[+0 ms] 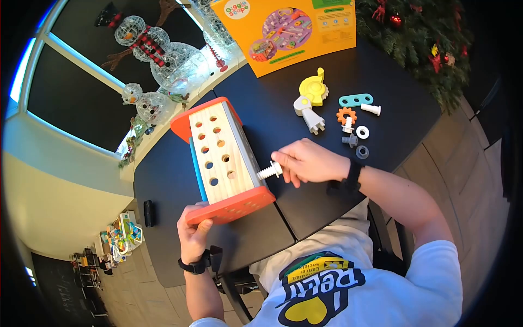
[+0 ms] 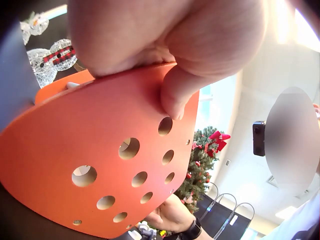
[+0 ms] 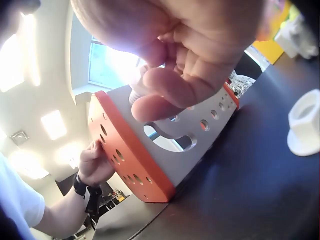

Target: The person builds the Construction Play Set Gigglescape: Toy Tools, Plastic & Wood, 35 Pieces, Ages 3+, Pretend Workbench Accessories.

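Observation:
A toy toolbox stands on the dark table, with a pegboard-like wooden side [image 1: 206, 161], a grey side [image 3: 197, 162] and red end panels [image 1: 231, 209]. My left hand [image 1: 192, 231] grips the nearer end panel, its thumb [image 2: 176, 97] pressed on the holed outer face. At the grey side, my right hand [image 1: 313, 162] pinches a white toy bolt [image 1: 269, 170] by its head. The bolt's threaded shank points at that side, close to the box's near end. In the right wrist view, the curled fingers [image 3: 167, 92] partly hide the bolt.
To the right lie a yellow-and-grey toy piece [image 1: 313, 90], a teal strip [image 1: 356, 100], an orange gear [image 1: 346, 115] and several loose bolts and nuts [image 1: 362, 132]. An orange product box [image 1: 305, 52] stands behind. A black case [image 1: 149, 213] lies at the left edge.

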Action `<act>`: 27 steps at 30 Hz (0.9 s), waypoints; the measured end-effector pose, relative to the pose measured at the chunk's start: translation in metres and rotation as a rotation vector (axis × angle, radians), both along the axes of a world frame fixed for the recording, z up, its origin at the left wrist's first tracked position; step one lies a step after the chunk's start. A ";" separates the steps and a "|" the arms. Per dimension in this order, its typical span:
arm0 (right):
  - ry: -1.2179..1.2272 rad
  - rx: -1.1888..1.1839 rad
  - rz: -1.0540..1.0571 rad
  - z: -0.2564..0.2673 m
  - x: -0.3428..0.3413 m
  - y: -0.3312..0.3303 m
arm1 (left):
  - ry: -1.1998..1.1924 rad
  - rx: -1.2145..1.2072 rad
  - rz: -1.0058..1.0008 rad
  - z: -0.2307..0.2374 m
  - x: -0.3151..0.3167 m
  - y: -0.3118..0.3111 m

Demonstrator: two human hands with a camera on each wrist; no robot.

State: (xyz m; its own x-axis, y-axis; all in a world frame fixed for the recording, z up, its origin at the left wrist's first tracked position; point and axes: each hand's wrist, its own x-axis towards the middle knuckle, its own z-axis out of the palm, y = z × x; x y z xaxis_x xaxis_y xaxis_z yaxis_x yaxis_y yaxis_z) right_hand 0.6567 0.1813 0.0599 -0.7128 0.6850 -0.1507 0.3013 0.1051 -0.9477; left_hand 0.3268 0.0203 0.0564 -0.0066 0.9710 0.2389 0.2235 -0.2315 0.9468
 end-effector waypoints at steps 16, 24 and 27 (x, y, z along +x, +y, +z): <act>-0.078 0.127 0.175 0.009 0.009 0.023 | 0.307 0.299 0.141 0.062 0.046 0.007; 0.113 -0.007 0.206 0.009 0.014 0.024 | 0.544 0.334 -0.367 0.073 0.127 0.019; 0.111 -0.047 0.194 0.009 0.017 0.025 | 0.793 0.216 -0.449 0.036 0.159 0.029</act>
